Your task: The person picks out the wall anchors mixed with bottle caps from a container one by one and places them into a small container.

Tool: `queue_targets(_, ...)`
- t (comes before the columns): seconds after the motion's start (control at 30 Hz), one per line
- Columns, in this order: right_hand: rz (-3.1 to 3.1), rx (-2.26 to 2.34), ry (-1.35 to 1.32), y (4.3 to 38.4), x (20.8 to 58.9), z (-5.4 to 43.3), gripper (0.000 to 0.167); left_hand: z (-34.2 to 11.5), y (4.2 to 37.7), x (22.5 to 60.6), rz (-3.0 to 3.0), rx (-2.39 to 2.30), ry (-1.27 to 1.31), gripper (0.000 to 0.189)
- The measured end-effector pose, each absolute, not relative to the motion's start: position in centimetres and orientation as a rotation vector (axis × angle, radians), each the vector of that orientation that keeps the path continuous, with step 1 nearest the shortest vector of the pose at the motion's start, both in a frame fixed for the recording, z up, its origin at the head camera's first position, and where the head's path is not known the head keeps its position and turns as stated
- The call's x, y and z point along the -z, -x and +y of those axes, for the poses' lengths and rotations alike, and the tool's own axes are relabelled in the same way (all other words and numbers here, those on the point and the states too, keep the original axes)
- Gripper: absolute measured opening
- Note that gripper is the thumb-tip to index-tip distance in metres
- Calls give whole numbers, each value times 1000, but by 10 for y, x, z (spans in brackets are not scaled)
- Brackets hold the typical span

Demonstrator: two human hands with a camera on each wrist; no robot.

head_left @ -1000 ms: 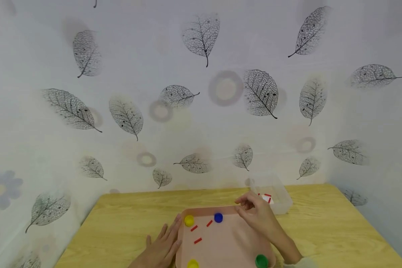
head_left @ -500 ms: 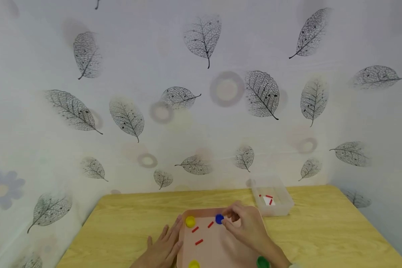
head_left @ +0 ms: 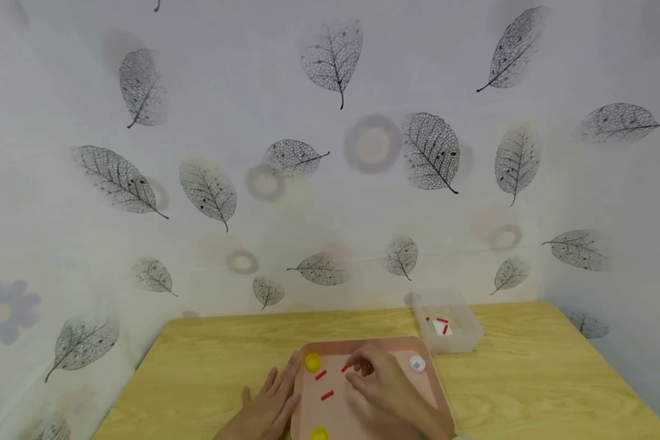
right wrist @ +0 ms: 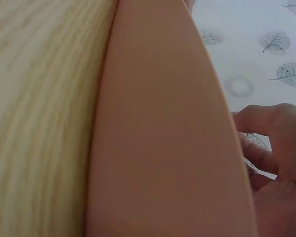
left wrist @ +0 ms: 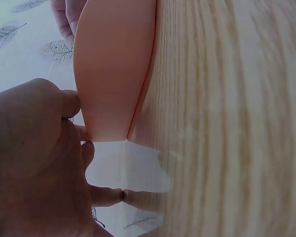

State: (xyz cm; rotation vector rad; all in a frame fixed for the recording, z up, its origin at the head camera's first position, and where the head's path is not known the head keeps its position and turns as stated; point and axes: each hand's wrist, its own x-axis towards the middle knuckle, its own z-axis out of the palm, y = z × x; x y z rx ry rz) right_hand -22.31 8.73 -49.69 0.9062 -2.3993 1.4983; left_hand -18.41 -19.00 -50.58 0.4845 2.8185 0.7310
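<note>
My right hand (head_left: 382,382) is over the pink tray (head_left: 429,391), thumb and index finger apart at the end of a short red stick (head_left: 344,368). Whether they touch it I cannot tell. Two more red sticks (head_left: 327,395) lie to the left. My left hand (head_left: 266,400) rests with straight fingers along the tray's left side; the left wrist view shows its fingers at the tray's outer wall (left wrist: 113,74). In the right wrist view, the tray wall (right wrist: 163,123) partly hides the right fingers (right wrist: 256,118). The blue and green round pieces are hidden in the head view.
Inside the tray are a yellow round piece (head_left: 313,362) at the far left corner, another yellow piece (head_left: 319,433) nearer, and a white one (head_left: 417,363) at far right. A clear plastic box (head_left: 462,333) holding several red sticks stands behind the tray on the wooden table (head_left: 528,379).
My right hand has moved left from beside the clear box, across the tray past the blue piece to the red stick. The white piece has come into view. My left hand stays put.
</note>
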Motion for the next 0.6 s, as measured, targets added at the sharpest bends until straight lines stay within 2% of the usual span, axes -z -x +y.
queue_targets(0.6,-2651,-1701,-873,228,517,64,10,-192,184,507,2836,-774,-523,62)
